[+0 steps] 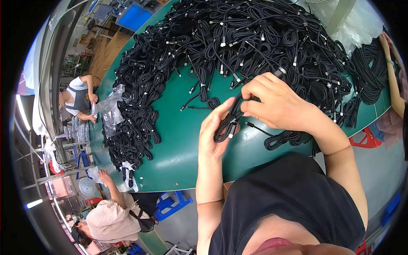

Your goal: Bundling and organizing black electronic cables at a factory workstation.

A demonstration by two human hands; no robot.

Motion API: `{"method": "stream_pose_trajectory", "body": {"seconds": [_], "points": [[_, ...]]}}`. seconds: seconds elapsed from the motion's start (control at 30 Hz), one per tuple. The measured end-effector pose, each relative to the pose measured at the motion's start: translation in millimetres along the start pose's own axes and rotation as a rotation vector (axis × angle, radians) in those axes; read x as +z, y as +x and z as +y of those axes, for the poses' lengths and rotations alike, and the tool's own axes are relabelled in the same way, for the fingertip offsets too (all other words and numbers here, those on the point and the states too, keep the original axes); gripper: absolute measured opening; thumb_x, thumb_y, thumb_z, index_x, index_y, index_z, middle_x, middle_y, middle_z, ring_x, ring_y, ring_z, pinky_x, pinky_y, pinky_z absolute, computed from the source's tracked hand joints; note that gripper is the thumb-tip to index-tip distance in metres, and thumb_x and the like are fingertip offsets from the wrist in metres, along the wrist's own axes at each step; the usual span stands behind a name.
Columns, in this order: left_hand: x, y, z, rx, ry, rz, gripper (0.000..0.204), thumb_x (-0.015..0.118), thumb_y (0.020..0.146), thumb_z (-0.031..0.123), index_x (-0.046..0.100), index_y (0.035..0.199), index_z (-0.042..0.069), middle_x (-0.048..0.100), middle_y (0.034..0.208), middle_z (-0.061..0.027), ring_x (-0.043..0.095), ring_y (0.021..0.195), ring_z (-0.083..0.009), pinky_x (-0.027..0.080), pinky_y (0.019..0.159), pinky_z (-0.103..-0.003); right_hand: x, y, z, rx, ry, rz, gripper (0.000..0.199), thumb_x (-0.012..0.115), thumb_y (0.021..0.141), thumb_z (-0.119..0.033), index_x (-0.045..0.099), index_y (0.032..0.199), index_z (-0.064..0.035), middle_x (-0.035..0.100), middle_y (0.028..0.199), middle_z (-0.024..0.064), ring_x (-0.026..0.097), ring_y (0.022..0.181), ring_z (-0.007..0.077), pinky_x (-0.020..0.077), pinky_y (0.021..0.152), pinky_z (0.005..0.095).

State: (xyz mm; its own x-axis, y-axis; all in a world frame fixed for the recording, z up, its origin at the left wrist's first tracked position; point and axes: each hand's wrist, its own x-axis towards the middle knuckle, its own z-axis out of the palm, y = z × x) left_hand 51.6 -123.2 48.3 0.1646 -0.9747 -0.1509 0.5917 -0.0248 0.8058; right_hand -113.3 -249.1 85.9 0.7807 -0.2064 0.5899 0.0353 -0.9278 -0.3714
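Left hand: the left hand [212,131] is raised palm-up over the near edge of the green table [178,140], fingers half curled around a small coiled black cable with silver plug ends [227,125].
Right hand: the right hand [276,102] is closed, thumb and fingers pinching the upper part of the same coil, just beside the left fingertips.
Cable: held between both hands, above the table surface, a loose end trailing down to a small black cable bundle [284,138] lying on the table.
Heap: a large pile of black coiled cables [238,38] covers the far half of the table.
Others: a co-worker in a beige top [112,221] sits at the left corner, reaching toward clear plastic bags [108,108].
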Motion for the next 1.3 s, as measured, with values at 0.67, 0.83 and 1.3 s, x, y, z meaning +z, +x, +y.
{"method": "stream_pose_trajectory", "body": {"seconds": [0.67, 0.83, 1.3], "points": [[16.1, -10.3, -21.0, 0.371, 0.325, 0.025, 0.032, 0.056, 0.088, 0.014, 0.048, 0.114, -0.003, 0.057, 0.095, -0.0078, 0.054, 0.077, -0.0134, 0.046, 0.067, -0.025, 21.8, -7.9, -19.1, -0.014, 0.07, 0.165, 0.017, 0.065, 0.067, -0.006, 0.051, 0.077, -0.0022, 0.045, 0.07, 0.007, 0.048, 0.062, 0.021, 0.0362, 0.056, 0.031], [18.2, -8.3, -23.6, 0.417, 0.221, 0.026, 0.03, 0.058, 0.087, 0.014, 0.05, 0.109, -0.005, 0.058, 0.092, -0.0082, 0.053, 0.072, -0.0123, 0.045, 0.063, -0.024, 21.8, -4.3, -24.4, -0.024, -0.01, 0.17, 0.015, 0.064, 0.069, -0.006, 0.05, 0.075, -0.0025, 0.044, 0.069, 0.0072, 0.048, 0.062, 0.0214, 0.036, 0.056, 0.0312], [20.7, -7.9, -18.3, 0.367, 0.039, 0.112, 0.029, 0.053, 0.09, 0.015, 0.05, 0.112, -0.003, 0.058, 0.097, -0.0098, 0.053, 0.077, -0.0121, 0.044, 0.066, -0.024, 18.5, -12.7, -32.3, 0.146, -0.03, 0.14, 0.019, 0.067, 0.065, -0.004, 0.052, 0.077, -0.0043, 0.049, 0.069, 0.0061, 0.051, 0.061, 0.0216, 0.0366, 0.055, 0.033]]}}
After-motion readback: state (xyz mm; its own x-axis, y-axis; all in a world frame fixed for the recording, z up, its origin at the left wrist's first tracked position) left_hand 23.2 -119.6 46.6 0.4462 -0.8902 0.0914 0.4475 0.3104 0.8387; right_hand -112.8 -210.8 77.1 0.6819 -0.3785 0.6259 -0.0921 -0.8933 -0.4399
